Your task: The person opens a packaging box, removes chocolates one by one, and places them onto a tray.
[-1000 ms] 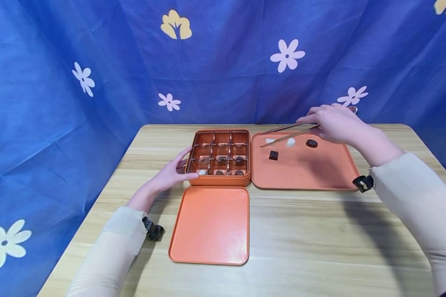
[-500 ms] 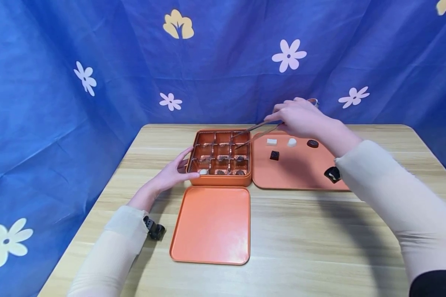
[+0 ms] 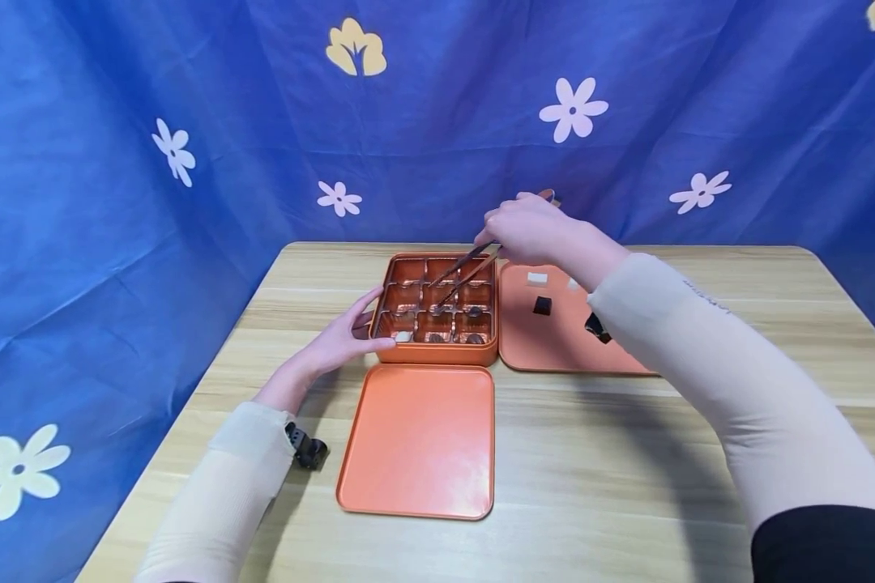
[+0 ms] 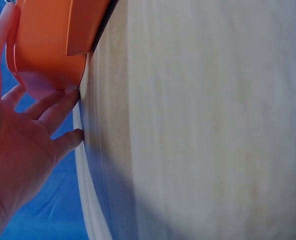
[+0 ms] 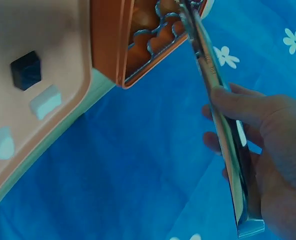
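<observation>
While the right hand [image 3: 535, 231] grips the tongs [image 5: 208, 70] at the upper middle of the head view, the left hand [image 3: 333, 340] rests spread wide against the box [image 3: 435, 354], thumb at its lower left rim, fingers along its left wall. The box sits at the centre of the frame, and the tongs slant down leftward over its cells, tips apart; whether anything is between them is too small to tell. A white piece [image 3: 403, 336] lies in the lower left cell, with dark pieces [image 3: 475, 338] in the two cells right of it. Just right of the box, the tray [image 3: 539, 352] bears a dark cube [image 3: 543, 305] and a white block [image 3: 536, 278], while the right sleeve [image 3: 700, 348] hides part of it. Just below the box lies the lid [image 3: 416, 441].
</observation>
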Demonstrator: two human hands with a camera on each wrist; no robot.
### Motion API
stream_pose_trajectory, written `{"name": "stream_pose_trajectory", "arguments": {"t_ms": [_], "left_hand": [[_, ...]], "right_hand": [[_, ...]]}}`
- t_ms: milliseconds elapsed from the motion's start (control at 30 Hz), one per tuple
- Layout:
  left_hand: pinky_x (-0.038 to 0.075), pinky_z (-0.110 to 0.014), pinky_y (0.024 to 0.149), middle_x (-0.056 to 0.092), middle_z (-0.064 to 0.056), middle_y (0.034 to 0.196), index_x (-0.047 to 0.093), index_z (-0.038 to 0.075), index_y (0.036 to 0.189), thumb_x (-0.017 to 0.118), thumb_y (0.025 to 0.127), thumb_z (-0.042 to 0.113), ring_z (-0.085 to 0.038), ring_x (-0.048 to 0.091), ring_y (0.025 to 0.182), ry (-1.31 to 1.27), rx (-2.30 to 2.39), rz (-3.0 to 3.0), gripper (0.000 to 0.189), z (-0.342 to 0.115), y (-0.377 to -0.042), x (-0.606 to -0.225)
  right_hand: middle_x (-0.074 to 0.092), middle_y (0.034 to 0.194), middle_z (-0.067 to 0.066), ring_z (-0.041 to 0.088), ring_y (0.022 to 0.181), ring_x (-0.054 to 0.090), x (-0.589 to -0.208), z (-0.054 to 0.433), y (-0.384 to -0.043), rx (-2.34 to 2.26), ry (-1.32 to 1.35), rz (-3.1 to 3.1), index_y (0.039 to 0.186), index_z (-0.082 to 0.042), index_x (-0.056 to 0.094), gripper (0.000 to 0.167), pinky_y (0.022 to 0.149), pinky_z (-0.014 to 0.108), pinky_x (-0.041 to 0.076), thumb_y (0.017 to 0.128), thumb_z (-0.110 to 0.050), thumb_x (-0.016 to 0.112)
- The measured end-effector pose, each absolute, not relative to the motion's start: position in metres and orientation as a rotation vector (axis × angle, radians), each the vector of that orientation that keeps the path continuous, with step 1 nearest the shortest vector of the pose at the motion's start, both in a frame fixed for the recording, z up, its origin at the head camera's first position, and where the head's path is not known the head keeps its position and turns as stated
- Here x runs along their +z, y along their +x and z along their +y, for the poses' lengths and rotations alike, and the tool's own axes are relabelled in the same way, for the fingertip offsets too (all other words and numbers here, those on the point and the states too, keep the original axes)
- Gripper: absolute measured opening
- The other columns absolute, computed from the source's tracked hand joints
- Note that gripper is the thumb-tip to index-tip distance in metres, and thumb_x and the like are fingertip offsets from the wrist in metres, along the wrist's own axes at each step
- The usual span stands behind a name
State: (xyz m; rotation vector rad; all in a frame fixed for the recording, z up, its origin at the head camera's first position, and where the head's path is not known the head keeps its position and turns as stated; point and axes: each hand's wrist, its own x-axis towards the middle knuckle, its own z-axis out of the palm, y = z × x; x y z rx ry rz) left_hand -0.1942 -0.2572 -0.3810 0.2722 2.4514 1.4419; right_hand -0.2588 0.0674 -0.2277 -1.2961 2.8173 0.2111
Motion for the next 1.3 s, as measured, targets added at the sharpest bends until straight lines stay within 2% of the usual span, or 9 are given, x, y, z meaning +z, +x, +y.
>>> {"name": "stream_pose_trajectory", "arguments": {"t_ms": [233, 400, 567, 800, 1067, 1300], "left_hand": [[0.028, -0.052, 0.109, 0.029, -0.026, 0.151, 0.014, 0.032, 0.157, 0.078, 0.085, 0.025, -0.041, 0.04, 0.132, 0.262, 1.441, 2.446, 0.097, -0.257, -0.195, -0.383], [0.029, -0.051, 0.109, 0.03, -0.026, 0.151, 0.015, 0.032, 0.157, 0.079, 0.084, 0.025, -0.04, 0.04, 0.133, 0.271, 1.441, 2.451, 0.097, -0.257, -0.195, -0.383], [0.029, -0.05, 0.109, 0.03, -0.026, 0.151, 0.014, 0.031, 0.157, 0.079, 0.084, 0.025, -0.04, 0.039, 0.133, 0.275, 1.439, 2.454, 0.098, -0.256, -0.195, -0.382], [0.03, -0.05, 0.109, 0.03, -0.026, 0.151, 0.015, 0.031, 0.157, 0.079, 0.084, 0.026, -0.04, 0.039, 0.133, 0.264, 1.431, 2.462, 0.098, -0.256, -0.194, -0.381], [0.029, -0.05, 0.11, 0.029, -0.026, 0.152, 0.015, 0.032, 0.157, 0.079, 0.084, 0.025, -0.04, 0.038, 0.134, 0.248, 1.45, 2.448, 0.097, -0.258, -0.194, -0.381], [0.03, -0.05, 0.109, 0.031, -0.025, 0.151, 0.015, 0.031, 0.157, 0.079, 0.083, 0.025, -0.04, 0.04, 0.133, 0.246, 1.443, 2.453, 0.098, -0.256, -0.194, -0.381]], "right_hand": [[0.067, 0.118, 0.004, 0.025, 0.108, 0.06, -0.225, 0.047, -0.264, 0.228, -1.226, 2.737, 0.121, -0.017, 0.071, 0.033, 0.092, 0.047, 0.039, 0.093, -0.003, 0.06], [0.066, 0.121, 0.005, 0.025, 0.112, 0.058, -0.225, 0.039, -0.265, 0.28, -1.18, 2.714, 0.122, -0.017, 0.07, 0.036, 0.096, 0.048, 0.039, 0.092, 0.0, 0.057], [0.068, 0.118, 0.004, 0.024, 0.11, 0.059, -0.231, 0.036, -0.266, 0.291, -1.165, 2.743, 0.119, -0.017, 0.072, 0.033, 0.093, 0.046, 0.042, 0.093, -0.001, 0.058], [0.068, 0.117, 0.005, 0.026, 0.109, 0.06, -0.24, 0.037, -0.269, 0.229, -1.184, 2.745, 0.119, -0.016, 0.072, 0.034, 0.092, 0.045, 0.04, 0.092, -0.001, 0.057], [0.068, 0.115, 0.003, 0.023, 0.107, 0.06, -0.235, 0.032, -0.267, 0.26, -1.148, 2.747, 0.117, -0.018, 0.073, 0.032, 0.091, 0.043, 0.042, 0.093, -0.002, 0.059], [0.068, 0.112, 0.004, 0.022, 0.1, 0.061, -0.242, 0.027, -0.266, 0.297, -1.145, 2.73, 0.116, -0.017, 0.073, 0.032, 0.08, 0.039, 0.048, 0.093, -0.002, 0.058]]}}
